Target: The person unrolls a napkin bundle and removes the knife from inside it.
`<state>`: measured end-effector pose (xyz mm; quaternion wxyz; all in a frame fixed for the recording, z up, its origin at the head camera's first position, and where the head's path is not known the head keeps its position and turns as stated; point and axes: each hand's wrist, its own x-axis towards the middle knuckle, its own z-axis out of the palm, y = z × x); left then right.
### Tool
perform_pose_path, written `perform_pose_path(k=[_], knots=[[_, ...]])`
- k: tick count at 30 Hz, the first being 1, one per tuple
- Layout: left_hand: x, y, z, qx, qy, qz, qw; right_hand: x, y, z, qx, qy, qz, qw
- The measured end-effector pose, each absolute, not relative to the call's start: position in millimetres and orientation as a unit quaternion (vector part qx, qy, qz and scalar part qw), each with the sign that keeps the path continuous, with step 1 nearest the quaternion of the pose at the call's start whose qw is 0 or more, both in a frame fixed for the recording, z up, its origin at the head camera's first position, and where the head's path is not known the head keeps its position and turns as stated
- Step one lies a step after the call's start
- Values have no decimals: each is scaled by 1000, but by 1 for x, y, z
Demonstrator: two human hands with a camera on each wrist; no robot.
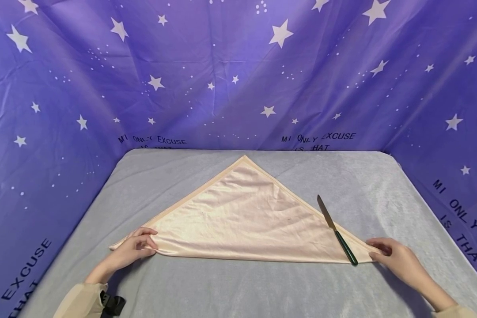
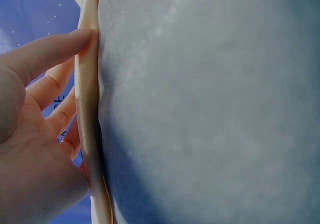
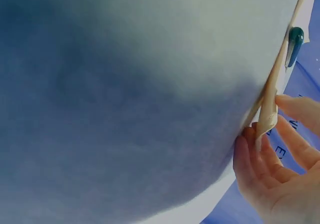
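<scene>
On the desk: a pale peach cloth (image 1: 246,221) lies folded into a flat triangle, its peak toward the far edge and its long side toward the person.
Left corner: the left hand (image 1: 133,247) pinches the cloth's left tip, thumb under and fingers (image 2: 60,47) curled over the hem.
Right corner: the right hand (image 1: 397,260) holds the right tip, its fingers (image 3: 260,159) bent round the thin edge.
Knife: a table knife (image 1: 335,229) with a dark green handle lies slantwise on the cloth's right slope, handle end near the right hand, not touching it.
Open room: bare grey desk (image 1: 230,287) runs between the long side and the person, with more on both flanks and a narrow band behind the peak.
Hard to make out: both wrist views are close and blurred; in the right wrist view only the knife's handle end shows, and the palms are cut off by the frame.
Surface: soft grey cover, faintly mottled.
Room: a purple backdrop (image 1: 222,66) with white stars and printed words walls in three sides.
</scene>
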<state>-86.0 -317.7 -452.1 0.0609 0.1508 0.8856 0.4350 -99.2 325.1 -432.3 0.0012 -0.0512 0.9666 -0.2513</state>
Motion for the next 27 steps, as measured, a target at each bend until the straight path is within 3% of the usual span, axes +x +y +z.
perform_pose_path(k=[6,12,27], knots=[[-86,-319,-449,146,886,432,76,-102,321,-426,-55,963,-262,10],[-87,-321,-447,137,882,441,97,-108,312,-421,-74,958,-276,-19],[-88,-322,-444,171,874,448,77,-117,287,-420,-101,938,-331,-9]])
